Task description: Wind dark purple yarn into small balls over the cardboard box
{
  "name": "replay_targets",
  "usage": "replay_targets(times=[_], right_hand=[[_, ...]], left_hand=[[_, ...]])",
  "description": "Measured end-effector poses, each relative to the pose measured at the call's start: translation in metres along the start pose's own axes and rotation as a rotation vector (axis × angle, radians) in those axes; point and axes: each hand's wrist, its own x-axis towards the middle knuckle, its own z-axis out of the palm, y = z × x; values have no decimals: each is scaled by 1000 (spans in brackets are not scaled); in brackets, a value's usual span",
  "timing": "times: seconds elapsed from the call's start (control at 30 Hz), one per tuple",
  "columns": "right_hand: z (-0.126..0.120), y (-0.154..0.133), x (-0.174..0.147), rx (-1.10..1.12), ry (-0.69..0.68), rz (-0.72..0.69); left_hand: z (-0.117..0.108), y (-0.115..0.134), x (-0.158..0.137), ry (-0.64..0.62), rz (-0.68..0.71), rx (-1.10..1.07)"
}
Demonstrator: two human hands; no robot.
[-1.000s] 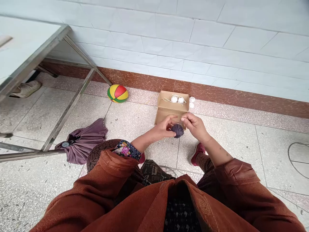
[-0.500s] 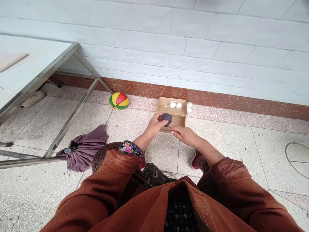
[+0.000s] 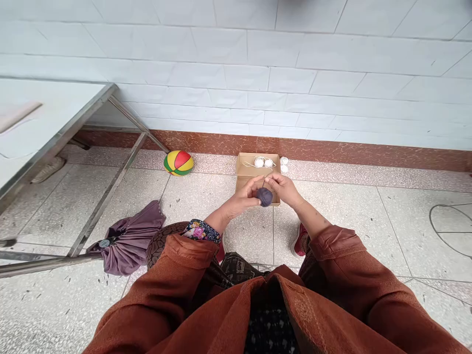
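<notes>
A dark purple-grey ball of yarn (image 3: 264,196) is held in my left hand (image 3: 241,199), thumb on its near side and fingers curved beyond it. Just above the ball, my right hand (image 3: 283,188) pinches the dark strand that runs up from it. Both hands are over the front part of an open cardboard box (image 3: 241,169) on the floor. In the box's far part lie two white yarn balls (image 3: 259,162) with loose white ends. More small white balls (image 3: 283,164) sit against the box's right side.
A red, yellow and green ball (image 3: 179,163) lies by the wall, left of the box. A folded purple umbrella (image 3: 129,241) leans near the metal-framed table (image 3: 88,105) at left. A wire ring (image 3: 452,231) is on the floor at right. Another person's shoe (image 3: 49,169) shows under the table.
My right hand has gone from below the yarn ball to above it, carrying the strand around. The ball has shifted slightly right and down in view, and the camera has tilted a little upward.
</notes>
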Motion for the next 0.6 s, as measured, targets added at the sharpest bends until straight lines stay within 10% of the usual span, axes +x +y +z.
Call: replay_targets(times=[0.3, 0.6], right_hand=[[34, 0, -16, -396, -375, -85], [11, -43, -36, 91, -379, -168]], left_hand=[[-25, -6, 12, 405, -49, -30], [-33, -8, 0, 451, -53, 204]])
